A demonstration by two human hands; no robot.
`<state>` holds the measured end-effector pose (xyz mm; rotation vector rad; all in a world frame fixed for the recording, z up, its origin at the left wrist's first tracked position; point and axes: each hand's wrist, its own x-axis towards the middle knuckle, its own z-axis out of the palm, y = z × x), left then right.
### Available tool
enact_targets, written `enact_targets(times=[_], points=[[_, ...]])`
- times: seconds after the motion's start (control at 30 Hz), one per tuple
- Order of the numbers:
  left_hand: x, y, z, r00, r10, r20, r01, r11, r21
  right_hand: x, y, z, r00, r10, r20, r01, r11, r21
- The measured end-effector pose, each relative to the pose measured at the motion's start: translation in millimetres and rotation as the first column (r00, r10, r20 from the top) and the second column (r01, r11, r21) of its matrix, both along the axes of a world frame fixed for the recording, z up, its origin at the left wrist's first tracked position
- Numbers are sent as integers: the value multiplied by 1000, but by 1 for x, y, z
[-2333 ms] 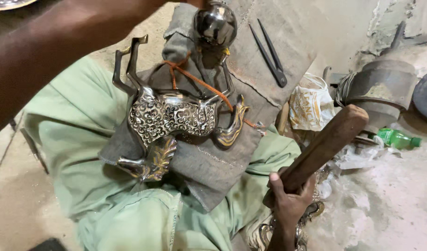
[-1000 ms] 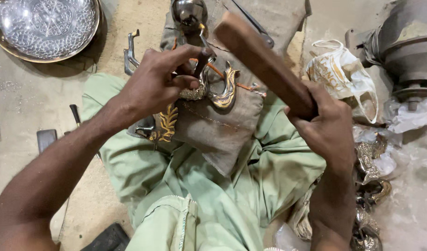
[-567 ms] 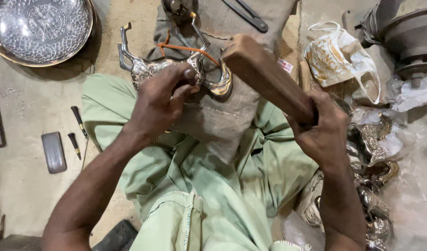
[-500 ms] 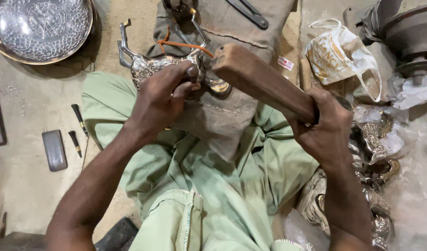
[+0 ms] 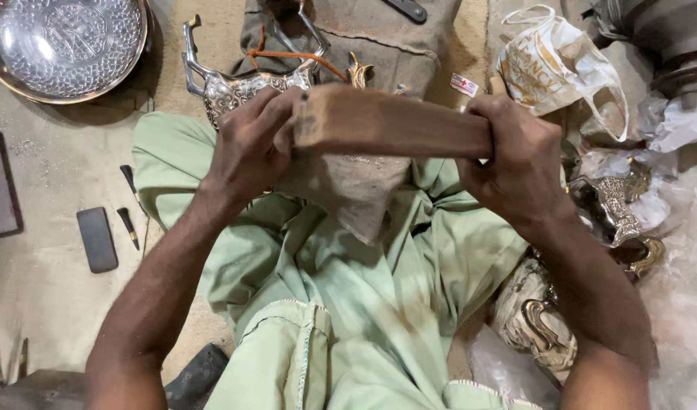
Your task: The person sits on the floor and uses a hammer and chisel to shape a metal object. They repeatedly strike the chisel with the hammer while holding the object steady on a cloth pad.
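Note:
An ornate silver metal animal figure (image 5: 234,87) lies on a grey cloth pad (image 5: 363,190) over my lap, legs pointing up and left, an orange cord (image 5: 295,55) across it. My left hand (image 5: 250,144) presses down on the figure's body and covers most of it. My right hand (image 5: 515,159) is closed around the handle end of a thick wooden mallet (image 5: 386,125), held level, its head end touching my left hand's fingers. What my left fingers grip under the mallet head is hidden.
An embossed silver bowl (image 5: 60,45) sits far left. A dark flat block (image 5: 96,239) and small punches (image 5: 128,226) lie on the sandy floor at left. A plastic bag (image 5: 561,68) and more metal pieces (image 5: 614,205) crowd the right. My green-clothed legs (image 5: 348,304) fill the centre.
The mallet has swung down from tilted to level, its head now against my left hand. My left hand has stayed on the figure. The view has shifted slightly.

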<state>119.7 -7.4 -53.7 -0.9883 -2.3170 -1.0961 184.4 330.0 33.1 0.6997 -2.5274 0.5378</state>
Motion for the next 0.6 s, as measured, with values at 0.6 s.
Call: enact_targets(times=[0.6], points=[[-5,-1,-1,998,-3,-57,1,999,-46,-4,12,-3,974,-167,-151,205,935,290]])
